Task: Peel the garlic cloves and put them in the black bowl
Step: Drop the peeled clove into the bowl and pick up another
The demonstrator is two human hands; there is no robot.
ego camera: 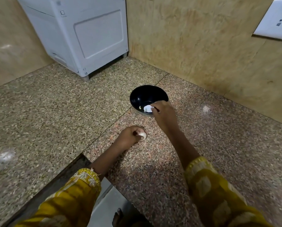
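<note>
A black bowl (146, 94) stands on the speckled granite counter (153, 161) near the corner. Inside it lie a small pale clove (139, 107) and a larger white clove (147, 108). My right hand (163, 114) reaches over the bowl's near rim, fingertips curled at the white clove; whether they still pinch it is unclear. My left hand (128, 136) rests on the counter in front of the bowl and grips a garlic bulb (142, 135), its white papery skin showing past the fingers.
A white appliance (81, 33) stands at the back of the counter against the beige tiled walls. A white wall socket (277, 18) sits at upper right. The counter's front edge and a gap run at lower left.
</note>
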